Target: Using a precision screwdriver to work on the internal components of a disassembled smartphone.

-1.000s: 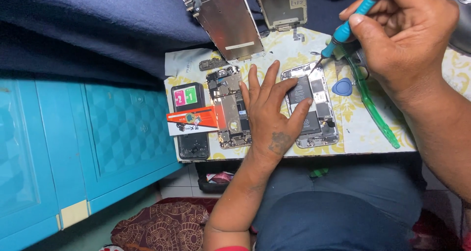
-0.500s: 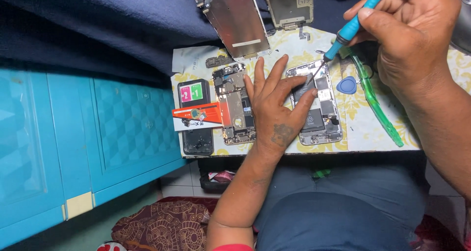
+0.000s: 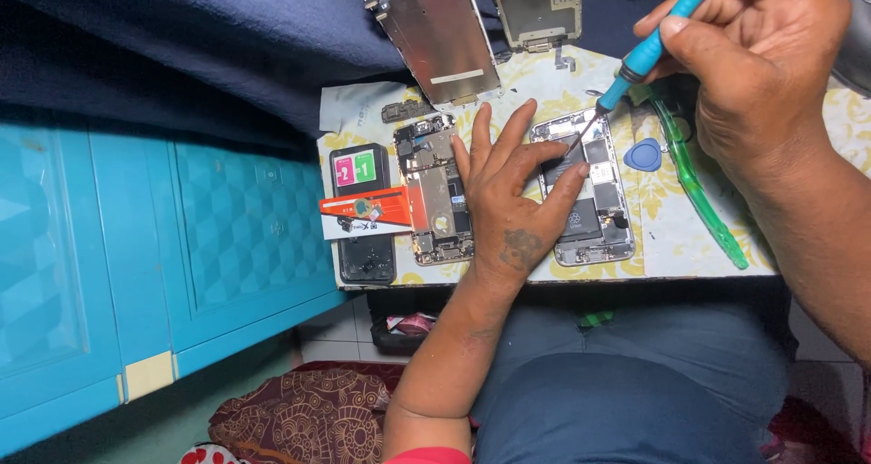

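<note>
My left hand [image 3: 510, 187] lies flat with fingers spread on the work board, its fingers resting on an opened phone body [image 3: 594, 201] and its palm edge against a second opened phone body [image 3: 434, 192]. My right hand [image 3: 758, 51] grips a blue screwdriver [image 3: 649, 47] whose tip touches the upper part of the right phone's insides. Two detached screen panels, a large one [image 3: 440, 29] and a shorter one [image 3: 537, 6], lie at the far edge of the board.
A black phone [image 3: 363, 214] with an orange-and-white card [image 3: 367, 212] across it lies at the board's left. A blue pick [image 3: 644, 156] and green plastic tool [image 3: 699, 187] sit right. Dark blue cloth [image 3: 209, 56], a turquoise cabinet [image 3: 136, 246] and my lap [image 3: 626, 382] surround the board.
My right hand has brought the screwdriver down and left, so its tip now touches the right phone's insides. My left hand stays flat on the phones. The view has shifted slightly.
</note>
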